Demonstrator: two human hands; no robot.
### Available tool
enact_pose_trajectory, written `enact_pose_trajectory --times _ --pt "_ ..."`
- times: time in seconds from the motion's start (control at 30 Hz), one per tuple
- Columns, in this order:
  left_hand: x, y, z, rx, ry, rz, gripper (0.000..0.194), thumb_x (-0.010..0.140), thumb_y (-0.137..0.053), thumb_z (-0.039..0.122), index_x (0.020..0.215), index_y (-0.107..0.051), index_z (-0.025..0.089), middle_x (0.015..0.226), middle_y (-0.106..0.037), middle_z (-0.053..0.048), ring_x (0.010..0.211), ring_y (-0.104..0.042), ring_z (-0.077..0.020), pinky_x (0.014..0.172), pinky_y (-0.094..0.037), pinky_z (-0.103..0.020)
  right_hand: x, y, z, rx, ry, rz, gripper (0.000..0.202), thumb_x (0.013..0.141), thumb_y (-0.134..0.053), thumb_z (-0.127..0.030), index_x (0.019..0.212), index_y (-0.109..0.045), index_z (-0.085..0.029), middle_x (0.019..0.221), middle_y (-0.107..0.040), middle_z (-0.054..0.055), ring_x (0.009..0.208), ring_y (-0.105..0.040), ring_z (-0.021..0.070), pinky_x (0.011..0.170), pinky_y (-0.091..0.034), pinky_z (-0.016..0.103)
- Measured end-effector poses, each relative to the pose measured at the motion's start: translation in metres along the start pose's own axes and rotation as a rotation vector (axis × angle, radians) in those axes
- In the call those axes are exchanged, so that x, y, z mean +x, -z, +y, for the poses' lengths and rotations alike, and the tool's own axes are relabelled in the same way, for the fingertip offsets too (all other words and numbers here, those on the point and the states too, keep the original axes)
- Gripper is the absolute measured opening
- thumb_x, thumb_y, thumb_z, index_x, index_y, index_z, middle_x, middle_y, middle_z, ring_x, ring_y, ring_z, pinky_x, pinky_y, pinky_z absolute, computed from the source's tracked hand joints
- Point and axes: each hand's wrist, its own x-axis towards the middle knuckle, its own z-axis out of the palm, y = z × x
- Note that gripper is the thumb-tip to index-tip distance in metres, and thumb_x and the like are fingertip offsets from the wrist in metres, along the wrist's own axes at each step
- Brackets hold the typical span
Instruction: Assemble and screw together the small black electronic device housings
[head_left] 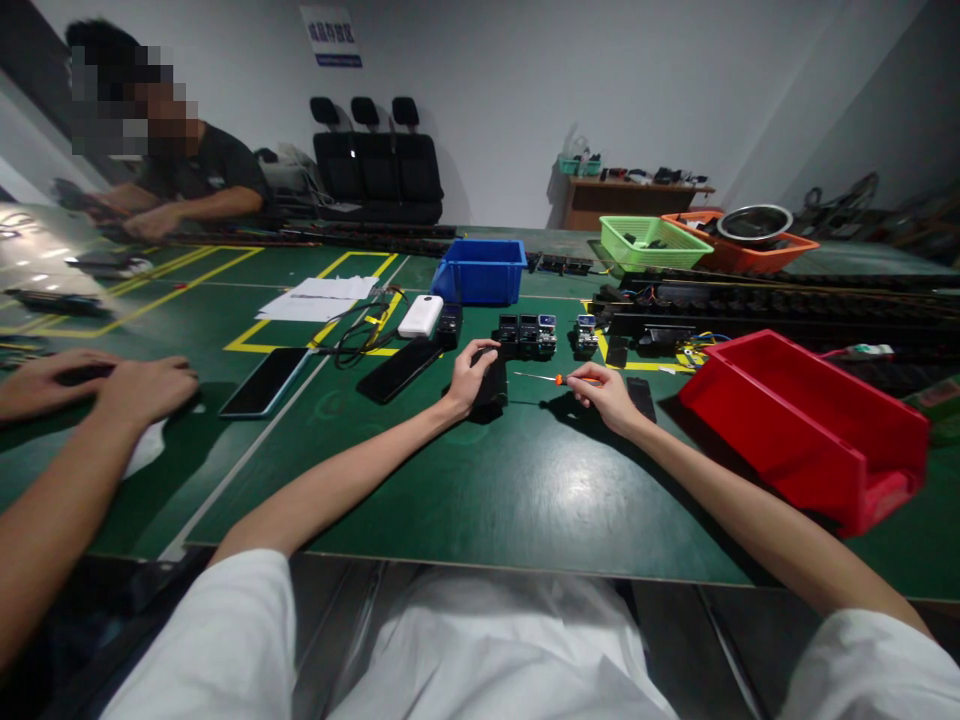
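Note:
My left hand (471, 376) is closed around the upper left part of a black block-shaped part (493, 388) on the green table (480, 490). To its right, my right hand (601, 392) grips a thin screwdriver (559, 379) by its orange handle, the shaft pointing left toward the block. Behind my hands stand several small black and silver modules (528, 335) in a row, with a similar module (586, 335) apart on the right. A flat black piece (641, 399) lies beside my right hand, partly hidden by it.
A red bin (795, 430) stands at the right, a blue bin (484, 270) behind the modules. Two phones (266, 382), a white power bank (421, 316), cables and papers lie left. Another person's hands (146, 390) rest at the far left; a person (202, 175) sits across.

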Motion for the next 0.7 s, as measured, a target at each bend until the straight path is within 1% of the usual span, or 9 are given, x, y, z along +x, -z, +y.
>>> enact_pose_trajectory --times 0.1,0.23,0.33,0.53,0.7 --pt "0.0021 0.001 -0.0032 -0.099 0.064 -0.024 0.024 0.083 -0.059 0.033 0.102 -0.063 0.02 0.092 -0.065 -0.002 0.071 -0.06 -0.0127 0.062 -0.052 -0.024 -0.0001 0.0027 -0.0021 -0.053 -0.026 -0.084 0.031 0.073 -0.076 -0.046 0.079 -0.065 -0.017 0.059 -0.055 -0.002 0.051 -0.047 0.0087 0.045 -0.034 0.021" --pt "0.0007 0.0003 -0.0019 -0.14 0.062 -0.051 0.024 0.081 -0.061 0.033 0.101 -0.064 0.019 0.094 -0.065 -0.003 0.073 -0.06 -0.0127 0.061 -0.052 -0.023 0.0004 0.0067 -0.003 -0.067 -0.017 -0.09 0.032 0.074 -0.075 -0.047 0.079 -0.064 -0.017 0.057 -0.054 -0.003 0.049 -0.045 0.0077 0.045 -0.033 0.021" --pt "-0.0005 -0.0001 -0.0006 -0.124 0.041 -0.054 0.024 0.082 -0.061 0.033 0.101 -0.065 0.019 0.095 -0.065 -0.003 0.074 -0.06 -0.0135 0.063 -0.052 -0.024 0.0002 0.0069 -0.0028 -0.09 -0.015 -0.092 0.033 0.075 -0.075 -0.048 0.079 -0.064 -0.017 0.057 -0.054 -0.003 0.048 -0.045 0.0078 0.044 -0.032 0.021" --pt "-0.0029 -0.0002 0.0025 -0.039 -0.05 -0.051 0.024 0.084 -0.06 0.034 0.101 -0.066 0.019 0.097 -0.065 -0.004 0.081 -0.06 -0.0146 0.071 -0.052 -0.026 -0.0008 0.005 -0.0025 -0.113 -0.003 -0.101 0.033 0.075 -0.075 -0.048 0.08 -0.064 -0.017 0.058 -0.055 -0.003 0.05 -0.046 0.0086 0.045 -0.035 0.021" --pt "-0.0046 -0.0008 0.0051 -0.005 -0.054 -0.066 0.025 0.084 -0.059 0.037 0.102 -0.065 0.02 0.099 -0.065 -0.004 0.081 -0.059 -0.0148 0.073 -0.052 -0.026 -0.0021 0.0047 -0.004 -0.125 -0.002 -0.11 0.034 0.075 -0.074 -0.049 0.081 -0.064 -0.017 0.059 -0.056 -0.002 0.05 -0.047 0.0086 0.045 -0.036 0.021"
